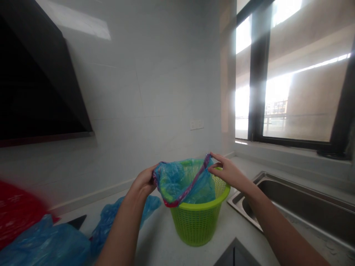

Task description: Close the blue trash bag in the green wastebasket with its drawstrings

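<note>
On the pale counter close by, loose blue bags (pixel 47 240) lie crumpled, thin and glossy; beyond them the left hand (pixel 143 181) pinches the near hem of a blue bin liner (pixel 184 179), while the right hand (pixel 226 171) pinches its red-edged far hem between thumb and fingertips. That film looks slippery, so an even pull outward seems wise, keeping the mouth wide over the green basket (pixel 197 221), whose rigid plastic lattice stands upright just beside the steel sink (pixel 305 207)
</note>
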Demonstrator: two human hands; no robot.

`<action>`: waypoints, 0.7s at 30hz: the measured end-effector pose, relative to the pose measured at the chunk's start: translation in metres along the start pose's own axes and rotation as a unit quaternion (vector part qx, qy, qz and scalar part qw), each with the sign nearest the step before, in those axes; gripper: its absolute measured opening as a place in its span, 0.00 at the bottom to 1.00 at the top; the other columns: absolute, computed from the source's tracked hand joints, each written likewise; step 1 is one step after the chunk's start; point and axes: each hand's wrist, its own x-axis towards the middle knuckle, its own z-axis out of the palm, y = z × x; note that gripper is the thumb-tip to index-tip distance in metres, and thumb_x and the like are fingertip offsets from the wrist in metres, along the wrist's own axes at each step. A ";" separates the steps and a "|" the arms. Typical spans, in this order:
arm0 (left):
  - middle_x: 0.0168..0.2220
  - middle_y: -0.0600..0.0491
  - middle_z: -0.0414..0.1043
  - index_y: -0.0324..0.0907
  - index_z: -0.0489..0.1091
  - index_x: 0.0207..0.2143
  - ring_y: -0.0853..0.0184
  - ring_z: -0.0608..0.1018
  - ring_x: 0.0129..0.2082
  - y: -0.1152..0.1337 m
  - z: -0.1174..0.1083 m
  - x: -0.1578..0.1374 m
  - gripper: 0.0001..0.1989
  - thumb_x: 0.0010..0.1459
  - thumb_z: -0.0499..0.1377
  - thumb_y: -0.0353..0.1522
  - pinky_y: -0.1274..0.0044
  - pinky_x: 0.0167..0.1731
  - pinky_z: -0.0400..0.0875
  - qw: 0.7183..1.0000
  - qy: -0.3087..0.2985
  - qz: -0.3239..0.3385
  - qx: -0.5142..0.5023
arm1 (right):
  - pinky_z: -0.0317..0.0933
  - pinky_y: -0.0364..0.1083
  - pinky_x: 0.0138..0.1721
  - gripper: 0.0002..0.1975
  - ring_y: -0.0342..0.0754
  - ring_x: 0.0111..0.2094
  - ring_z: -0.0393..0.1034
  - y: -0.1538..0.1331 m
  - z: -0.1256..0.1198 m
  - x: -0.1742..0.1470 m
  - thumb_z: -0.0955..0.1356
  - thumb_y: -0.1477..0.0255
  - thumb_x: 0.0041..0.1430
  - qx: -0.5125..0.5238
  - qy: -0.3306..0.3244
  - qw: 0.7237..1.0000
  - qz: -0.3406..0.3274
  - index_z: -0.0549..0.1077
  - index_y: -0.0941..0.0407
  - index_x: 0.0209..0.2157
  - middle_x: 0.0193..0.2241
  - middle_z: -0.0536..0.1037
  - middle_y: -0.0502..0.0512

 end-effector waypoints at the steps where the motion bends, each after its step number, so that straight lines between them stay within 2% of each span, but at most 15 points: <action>1: 0.22 0.49 0.73 0.42 0.72 0.22 0.59 0.78 0.25 0.002 0.000 -0.001 0.08 0.51 0.66 0.30 0.69 0.27 0.77 1.000 0.002 -0.006 -0.022 | 0.71 0.50 0.48 0.36 0.49 0.41 0.78 -0.001 0.001 -0.001 0.73 0.71 0.54 -0.005 0.000 1.000 -0.007 0.65 0.57 0.64 0.64 0.65 0.64; 3: 0.21 0.50 0.72 0.41 0.70 0.23 0.63 0.77 0.22 0.006 0.000 -0.003 0.09 0.57 0.62 0.28 0.72 0.27 0.78 0.998 0.000 -0.005 -0.059 | 0.71 0.50 0.48 0.35 0.50 0.41 0.78 -0.004 0.002 -0.002 0.73 0.70 0.54 -0.004 -0.015 1.000 -0.012 0.67 0.56 0.63 0.62 0.68 0.63; 6: 0.24 0.50 0.74 0.37 0.72 0.29 0.67 0.76 0.22 0.011 0.001 -0.010 0.09 0.62 0.55 0.26 0.76 0.27 0.77 0.994 -0.027 0.020 -0.103 | 0.71 0.48 0.40 0.25 0.52 0.42 0.77 -0.009 0.000 -0.003 0.71 0.65 0.58 0.030 -0.061 0.998 0.015 0.75 0.55 0.56 0.50 0.79 0.60; 8: 0.29 0.48 0.76 0.35 0.74 0.37 0.68 0.78 0.25 0.013 0.003 -0.017 0.07 0.60 0.56 0.24 0.78 0.29 0.77 0.989 -0.048 0.065 -0.122 | 0.69 0.46 0.35 0.19 0.52 0.41 0.76 -0.011 -0.003 -0.003 0.69 0.61 0.60 0.072 -0.078 0.994 0.033 0.79 0.56 0.48 0.42 0.82 0.58; 10: 0.34 0.48 0.78 0.36 0.73 0.48 0.67 0.79 0.29 0.013 0.006 -0.023 0.16 0.56 0.60 0.22 0.79 0.31 0.77 0.986 -0.062 0.121 -0.101 | 0.66 0.44 0.33 0.17 0.49 0.36 0.75 -0.010 -0.007 -0.001 0.68 0.59 0.60 0.105 -0.061 0.992 0.042 0.81 0.57 0.40 0.35 0.82 0.58; 13: 0.41 0.47 0.78 0.42 0.66 0.59 0.63 0.81 0.34 0.010 0.007 -0.027 0.34 0.49 0.65 0.22 0.76 0.34 0.77 0.985 -0.082 0.155 0.002 | 0.61 0.44 0.28 0.15 0.45 0.27 0.70 0.001 -0.013 0.009 0.68 0.61 0.58 0.089 0.040 0.994 0.041 0.79 0.58 0.32 0.26 0.78 0.54; 15: 0.46 0.45 0.77 0.41 0.64 0.61 0.59 0.81 0.40 0.009 0.004 -0.029 0.37 0.47 0.68 0.24 0.74 0.38 0.78 0.981 -0.082 0.153 0.084 | 0.58 0.43 0.27 0.12 0.43 0.25 0.66 0.013 -0.016 0.024 0.67 0.64 0.58 0.055 0.136 0.988 0.058 0.76 0.58 0.30 0.24 0.75 0.51; 16: 0.48 0.43 0.77 0.40 0.64 0.60 0.58 0.81 0.42 0.009 0.001 -0.029 0.37 0.47 0.68 0.26 0.73 0.39 0.77 0.977 -0.073 0.154 0.129 | 0.58 0.42 0.27 0.11 0.43 0.25 0.65 0.020 -0.017 0.033 0.65 0.66 0.59 0.042 0.164 0.982 0.087 0.75 0.57 0.29 0.24 0.74 0.50; 17: 0.48 0.43 0.76 0.39 0.64 0.60 0.57 0.81 0.43 0.010 -0.002 -0.031 0.36 0.47 0.69 0.28 0.73 0.40 0.77 0.970 -0.059 0.155 0.175 | 0.57 0.42 0.27 0.10 0.42 0.25 0.65 0.026 -0.017 0.043 0.64 0.67 0.60 0.033 0.171 0.976 0.130 0.74 0.57 0.29 0.25 0.74 0.50; 18: 0.48 0.42 0.77 0.39 0.64 0.60 0.56 0.81 0.43 0.011 -0.007 -0.034 0.36 0.48 0.68 0.30 0.73 0.38 0.77 0.961 -0.042 0.155 0.224 | 0.58 0.41 0.27 0.11 0.42 0.26 0.65 0.032 -0.017 0.054 0.64 0.68 0.61 0.029 0.149 0.971 0.183 0.73 0.57 0.29 0.26 0.74 0.51; 21: 0.38 0.44 0.79 0.40 0.59 0.62 0.55 0.81 0.34 0.018 -0.018 -0.047 0.37 0.52 0.66 0.38 0.73 0.27 0.74 0.917 -0.004 0.116 0.382 | 0.62 0.43 0.25 0.13 0.45 0.23 0.67 0.046 -0.013 0.080 0.66 0.65 0.61 0.039 0.022 0.956 0.289 0.71 0.58 0.26 0.22 0.74 0.54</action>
